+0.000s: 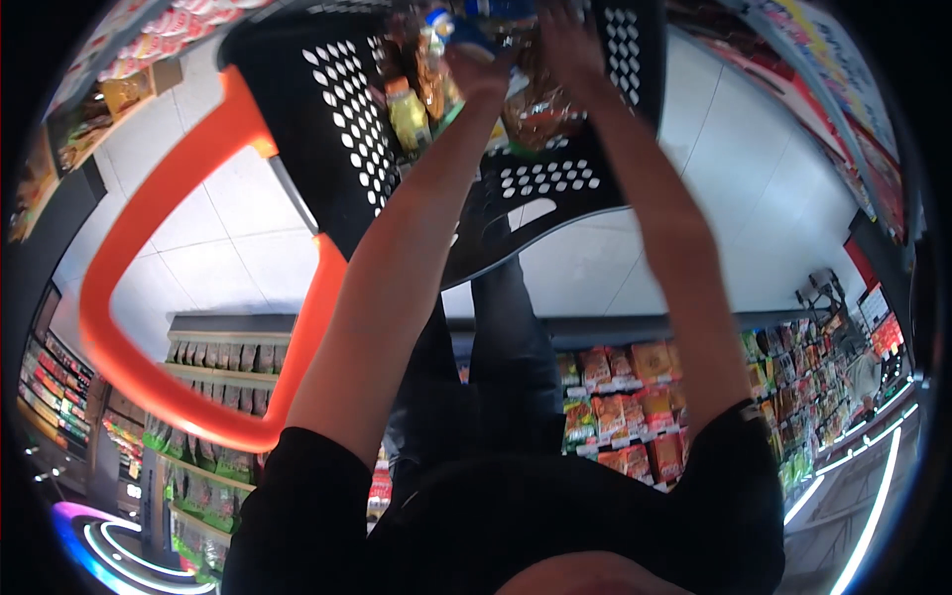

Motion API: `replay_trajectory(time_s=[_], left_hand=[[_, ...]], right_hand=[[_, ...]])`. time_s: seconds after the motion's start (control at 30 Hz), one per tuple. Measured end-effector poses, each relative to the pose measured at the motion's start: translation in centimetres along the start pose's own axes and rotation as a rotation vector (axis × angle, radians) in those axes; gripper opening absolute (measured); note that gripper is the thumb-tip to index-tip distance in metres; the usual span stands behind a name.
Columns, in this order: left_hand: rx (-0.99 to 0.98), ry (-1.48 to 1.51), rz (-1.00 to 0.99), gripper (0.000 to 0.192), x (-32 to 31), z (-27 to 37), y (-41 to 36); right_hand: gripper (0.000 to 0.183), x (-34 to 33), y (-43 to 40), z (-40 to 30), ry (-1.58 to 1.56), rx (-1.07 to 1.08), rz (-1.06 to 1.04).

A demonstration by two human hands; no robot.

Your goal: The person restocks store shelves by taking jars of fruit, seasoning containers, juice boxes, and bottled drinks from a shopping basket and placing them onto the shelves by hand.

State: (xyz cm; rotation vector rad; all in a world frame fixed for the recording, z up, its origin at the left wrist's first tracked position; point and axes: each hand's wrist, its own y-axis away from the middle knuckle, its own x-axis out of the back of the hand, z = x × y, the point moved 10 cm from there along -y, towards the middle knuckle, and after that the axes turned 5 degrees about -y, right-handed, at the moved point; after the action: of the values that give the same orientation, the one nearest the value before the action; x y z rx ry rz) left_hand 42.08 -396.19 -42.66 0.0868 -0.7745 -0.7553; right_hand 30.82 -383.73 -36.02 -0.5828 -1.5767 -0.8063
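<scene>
Both arms reach into a black perforated plastic shopping basket [297, 111] at the top of the view. My left hand [480, 71] is closed around a blue container [468, 36], which looks like a bottle with a blue-and-white end. To its right, my right hand [569, 48] is blurred over the packed goods, and its fingers run near the picture's upper rim; whether it grips anything is unclear. A yellow bottle with an orange cap [407, 119] leans along the basket's left side. A clear-wrapped brown food package [543, 115] lies below my hands.
The basket's large orange handle [104, 275] sticks out to the left. Pale floor tiles [684, 171] show around the basket. Shelves of packaged snacks [625, 409] stand behind me, with more shelves [208, 416] at lower left. A display rack [840, 111] rises on the right.
</scene>
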Motion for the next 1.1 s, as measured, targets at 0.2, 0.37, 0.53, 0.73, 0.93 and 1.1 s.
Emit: replay_trajectory(time_s=[0.2,0.37,0.53,0.73,0.93,1.1], left_hand=[[-0.184,0.240,-0.102,0.075,-5.3,-0.4,-0.7],[0.214,0.272,-0.561,0.083,-3.1,-1.7,-0.8],[0.677,0.675,-0.849,0.054,7.9,5.6,7.8],[0.805,0.906,-0.888,0.053,25.9,15.3,17.9],[0.751,1.045,-1.203,0.060,38.6,23.4,22.5],[0.269,0.951,-1.324,0.066,49.5,27.6,19.0]], right_hand=[[0.061,-3.7,-3.8,1.3,0.133,-0.139,-0.347],[0.075,-1.7,-2.1,1.9,-0.182,-0.430,-0.362],[0.073,7.5,8.1,0.1,-0.572,-0.543,-0.161],[0.047,22.5,24.1,-9.0,-2.104,-1.095,-0.026],[0.053,36.8,24.9,-18.3,-2.661,-0.793,0.041],[0.062,45.4,20.4,-23.8,-2.800,-0.383,0.335]])
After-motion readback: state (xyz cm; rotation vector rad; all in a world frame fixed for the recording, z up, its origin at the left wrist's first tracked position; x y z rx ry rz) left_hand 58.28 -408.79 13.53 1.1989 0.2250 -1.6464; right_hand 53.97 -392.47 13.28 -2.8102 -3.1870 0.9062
